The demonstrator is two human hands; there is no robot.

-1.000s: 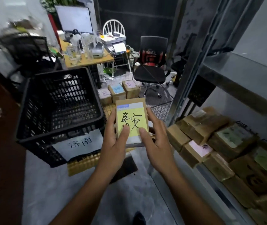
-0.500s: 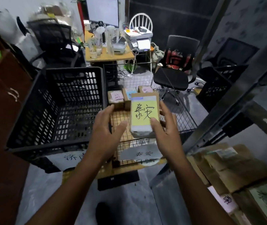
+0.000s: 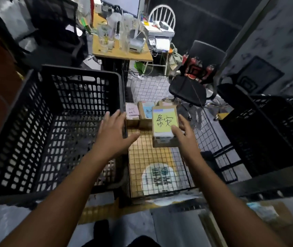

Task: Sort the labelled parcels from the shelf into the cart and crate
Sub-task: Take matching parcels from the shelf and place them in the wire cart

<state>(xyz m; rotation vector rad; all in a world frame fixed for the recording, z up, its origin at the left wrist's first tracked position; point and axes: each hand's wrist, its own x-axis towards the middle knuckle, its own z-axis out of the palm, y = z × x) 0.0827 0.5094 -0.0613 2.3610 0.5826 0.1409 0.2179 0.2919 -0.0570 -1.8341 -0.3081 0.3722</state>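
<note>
Hidden bits first. The right hand covers the near-right corner of the yellow-label parcel. Its fingers go behind/under the box and are out of sight; only the thumb shows, pressed on the label's near edge. Can't tell if the box base touches the cart mesh or hangs just above it; either way it's over the cart's middle.

A third box at the parcel's 12 o'clock is mostly masked by it. The pink-label parcel & blue-label parcel sit at its 10 o'clock, at the cart's far end, writing too blurred to read. At 5 o'clock in frame a shelf parcel is smeared & cut by a metal rail. The second crate, at 3 o'clock, runs off the frame edge.

Hands: the right hand grips the parcel w/ thumb on top, arm stretched fwd over the cart. The left hand is at the parcel's 9 o'clock, apart from it. It's palm down, fingers straight & spread, holding nothing, above the black crate wall beside the cart.
</note>
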